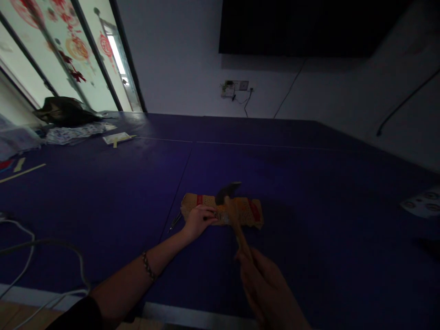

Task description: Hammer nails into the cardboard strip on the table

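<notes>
My right hand (263,279) grips a hammer (237,224) by its wooden handle. Its dark metal head is raised over a flat yellow-brown piece with red bands (254,213), which looks like folded cardboard or packaging. On the left half of that piece rests my left hand (201,219), thumb and fingers drawn together near its middle. Whatever small item sits between those fingertips is too dark to make out. A thin, dark pen-like tool (175,221) lies on the purple surface (213,270), just left of the brown piece.
White and dark cables (30,243) loop at the lower left. Farther back are a pale strip (24,173), a small white pad (118,137), patterned sheets (74,133) and a black bag (65,110). A white item with round shapes (424,201) lies far right.
</notes>
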Demonstrator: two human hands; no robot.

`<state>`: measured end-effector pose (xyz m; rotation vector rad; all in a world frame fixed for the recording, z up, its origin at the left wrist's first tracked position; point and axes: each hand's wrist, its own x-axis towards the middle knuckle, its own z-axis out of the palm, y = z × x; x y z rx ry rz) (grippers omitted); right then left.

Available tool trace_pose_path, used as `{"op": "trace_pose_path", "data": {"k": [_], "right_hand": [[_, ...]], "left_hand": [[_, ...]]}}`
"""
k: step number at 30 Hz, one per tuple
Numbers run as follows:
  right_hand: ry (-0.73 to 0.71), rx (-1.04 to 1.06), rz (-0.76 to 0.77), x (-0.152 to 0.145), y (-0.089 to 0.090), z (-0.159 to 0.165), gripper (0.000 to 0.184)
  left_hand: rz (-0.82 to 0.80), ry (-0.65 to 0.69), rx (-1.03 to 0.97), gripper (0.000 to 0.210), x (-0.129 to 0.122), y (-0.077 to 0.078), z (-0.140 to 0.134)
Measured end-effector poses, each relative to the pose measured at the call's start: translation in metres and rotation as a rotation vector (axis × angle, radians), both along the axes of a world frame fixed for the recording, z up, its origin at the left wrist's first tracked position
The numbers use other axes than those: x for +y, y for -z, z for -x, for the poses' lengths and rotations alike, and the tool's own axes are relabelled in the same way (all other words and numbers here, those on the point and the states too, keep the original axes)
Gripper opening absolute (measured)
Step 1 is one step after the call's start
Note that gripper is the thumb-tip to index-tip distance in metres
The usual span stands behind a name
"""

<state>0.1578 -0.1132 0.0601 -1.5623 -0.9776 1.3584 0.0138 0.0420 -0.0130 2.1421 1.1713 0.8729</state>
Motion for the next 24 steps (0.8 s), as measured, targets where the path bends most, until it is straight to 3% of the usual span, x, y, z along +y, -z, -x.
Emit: {"op": "trace_pose_path", "data": {"k": [8,18,24], "right_hand": [[-0.082,-0.04,-0.037,0.003,0.014,-0.003,0.044],[-0.084,-0.056,-0.074,-0.006,0.006,-0.006,0.036],[-0.069,-0.125,-0.134,-0.009,0.006,-0.008,0.035]], "left_hand": [[-0.003,-0.015,-0.002,0.005,0.0,0.001,-0.002],[0.006,-0.051,-0.008,0.002,-0.001,-0.002,-0.006],[0.046,-0.065,-0.024,0.016,0.001,-0.004,-0.011]]}}
